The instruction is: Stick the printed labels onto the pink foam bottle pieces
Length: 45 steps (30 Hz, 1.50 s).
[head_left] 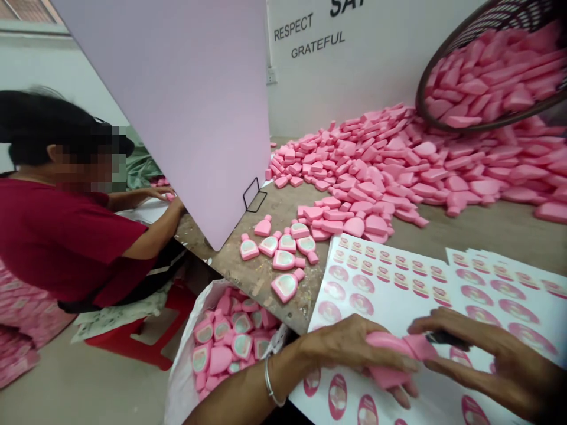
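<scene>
- Lower right: left hand (348,348) has fingers clamped around a pink bottle (384,341), apparently steadying it above the sticker sheets (398,307).
- Right hand (494,351): fingers straddle the bottle's neck; blur, cannot tell if pinching. Dark thing (447,339) between them, unclear.
- Sheets lie flat, probably for easy reach.
- Upper right: basket (420,97) tipped, likely letting bottles slide onto the table (443,230).
- Lower centre: sack (182,366) just below table edge, handy for labelled bottles.

Soft, even light; your right hand (509,357) at 4 o'clock looks dark, slightly blurred; wide-angle stretch distorts the basket (482,126) at 2 o'clock.
</scene>
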Tool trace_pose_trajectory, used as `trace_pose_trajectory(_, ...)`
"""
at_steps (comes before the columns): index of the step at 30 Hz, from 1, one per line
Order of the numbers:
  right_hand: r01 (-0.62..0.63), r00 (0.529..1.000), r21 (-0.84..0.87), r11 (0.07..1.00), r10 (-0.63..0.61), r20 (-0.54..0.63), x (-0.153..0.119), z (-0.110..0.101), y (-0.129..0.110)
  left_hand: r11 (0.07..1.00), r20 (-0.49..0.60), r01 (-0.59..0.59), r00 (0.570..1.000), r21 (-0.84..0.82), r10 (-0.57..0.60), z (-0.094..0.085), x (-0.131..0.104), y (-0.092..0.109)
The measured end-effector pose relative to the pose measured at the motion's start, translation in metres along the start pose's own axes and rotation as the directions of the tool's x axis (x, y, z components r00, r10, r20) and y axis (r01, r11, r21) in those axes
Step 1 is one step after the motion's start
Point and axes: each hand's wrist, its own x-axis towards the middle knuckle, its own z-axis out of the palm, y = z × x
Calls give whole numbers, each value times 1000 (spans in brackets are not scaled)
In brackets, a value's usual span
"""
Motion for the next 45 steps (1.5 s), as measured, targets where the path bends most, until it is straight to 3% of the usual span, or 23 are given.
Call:
trace_pose_trajectory(2, -69, 972, 80, 994, 49, 228, 4, -5, 14, 989, -122, -23, 993, -147, 5, 4, 3, -13)
trace_pose_trajectory(3, -131, 964, 105, 986, 102, 246, 7, -6, 20, 986, -216, -40, 976, -162, 4, 6, 6, -19)
trace_pose_trajectory(5, -239, 969, 120, 964, 227, 102, 10, -1, 29, 989, -369, -56, 930, -135, 2, 8, 12, -25)
trace_pose_trajectory(8, -300, 951, 66, 952, 304, -58, 8, 13, 29, 994, -482, -48, 876, -93, -3, 12, 21, -29)
trace_pose_trajectory(15, -301, 942, -64, 951, 286, -178, 16, 14, 20, 989, -541, -110, 840, -102, 38, 10, 26, -19)
trace_pose_trajectory(21, -191, 965, -156, 969, 156, -209, 36, 29, 6, 985, -669, -165, 726, 51, 157, -21, 35, 3)
trace_pose_trajectory(24, -151, 969, -261, 954, 90, -232, 49, 43, 0, 986, -664, -155, 731, 66, 159, -30, 41, 9)
trace_pose_trajectory(29, -97, 977, -388, 916, 14, -212, 58, 57, 8, 993, -678, -86, 726, 75, 114, -26, 42, 10)
trace_pose_trajectory(37, -102, 978, -247, 964, 52, -202, 57, 59, 12, 985, -672, -143, 722, 92, 167, -31, 48, 0)
trace_pose_trajectory(41, -95, 967, -324, 941, 9, -256, 57, 58, 11, 986, -667, -119, 727, 116, 167, -31, 48, 1)
trace_pose_trajectory(45, -78, 976, -344, 936, 2, -217, 56, 58, 14, 987, -669, -108, 726, 117, 159, -30, 47, 3)
